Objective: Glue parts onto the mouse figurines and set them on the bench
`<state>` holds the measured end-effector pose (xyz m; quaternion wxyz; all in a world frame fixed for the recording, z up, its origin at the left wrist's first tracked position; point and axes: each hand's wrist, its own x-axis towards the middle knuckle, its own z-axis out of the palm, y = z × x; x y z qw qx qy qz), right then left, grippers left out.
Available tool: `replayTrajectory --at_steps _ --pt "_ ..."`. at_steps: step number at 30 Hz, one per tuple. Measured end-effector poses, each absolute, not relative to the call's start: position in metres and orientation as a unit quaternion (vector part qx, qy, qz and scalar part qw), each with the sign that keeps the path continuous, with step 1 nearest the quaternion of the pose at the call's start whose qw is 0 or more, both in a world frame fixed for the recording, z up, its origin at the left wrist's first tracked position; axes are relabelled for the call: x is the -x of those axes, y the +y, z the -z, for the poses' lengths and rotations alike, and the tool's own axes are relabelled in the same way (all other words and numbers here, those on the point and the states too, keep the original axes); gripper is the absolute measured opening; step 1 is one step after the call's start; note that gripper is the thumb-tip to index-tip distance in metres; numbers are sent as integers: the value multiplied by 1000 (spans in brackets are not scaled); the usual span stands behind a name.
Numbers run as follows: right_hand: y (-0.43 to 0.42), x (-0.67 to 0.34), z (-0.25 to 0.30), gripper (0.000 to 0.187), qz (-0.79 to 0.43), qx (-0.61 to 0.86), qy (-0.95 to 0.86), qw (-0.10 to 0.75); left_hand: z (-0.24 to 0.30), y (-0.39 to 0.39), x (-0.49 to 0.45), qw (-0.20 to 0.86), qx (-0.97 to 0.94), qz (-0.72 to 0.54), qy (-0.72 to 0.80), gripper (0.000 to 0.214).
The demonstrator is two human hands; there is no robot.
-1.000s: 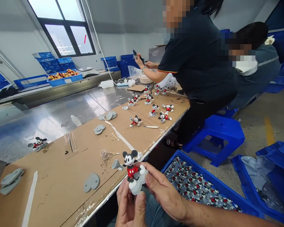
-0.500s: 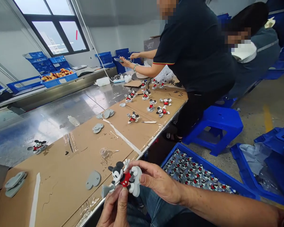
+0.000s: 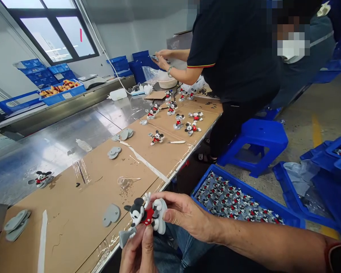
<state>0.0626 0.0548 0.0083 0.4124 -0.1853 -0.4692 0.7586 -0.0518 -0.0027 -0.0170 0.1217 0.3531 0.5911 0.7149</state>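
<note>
Both my hands hold one cartoon mouse figurine [image 3: 143,219] with black ears, red shorts and a grey base, tipped over to the left just off the table's near edge. My left hand [image 3: 140,250] grips it from below with the thumb pressed up against it. My right hand [image 3: 184,218] pinches the white feet and base from the right. A grey heart-shaped base [image 3: 111,214] lies on the cardboard sheet [image 3: 74,212] close to the figurine.
Several finished figurines [image 3: 176,115] stand further along the cardboard, one more [image 3: 42,178] on the steel table. A blue crate of figurines [image 3: 235,199] sits on the floor at my right. A person in black leans over the far table end beside a blue stool [image 3: 257,146].
The figurine has been turned from upright to lying on its side, facing left, and lowered a little in my hands. The person at the far end has reached further over the table.
</note>
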Motion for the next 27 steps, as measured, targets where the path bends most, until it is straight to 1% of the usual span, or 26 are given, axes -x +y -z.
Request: replayTrajectory --at_steps 3,6,9,12,15,21,27 --pt "55 -59 -9 42 -766 183 -444 428 23 2 56 105 -355 -718 589 9" --pt "55 -55 -9 37 -793 187 -380 437 26 6 57 131 -314 -734 587 16" --pt "55 -51 -11 34 -794 215 -344 453 27 8 52 215 -265 -753 562 26" --pt "53 -46 -11 34 -757 247 -344 498 27 8 41 314 -215 -771 511 40" --pt "48 -41 -9 34 -736 256 -361 513 21 11 30 368 -139 -790 470 46" --pt "40 -35 -2 30 -732 257 -383 501 3 18 27 384 -57 -793 469 51" --pt "43 -33 1 31 -728 264 -401 489 11 21 33 393 -32 -789 471 57"
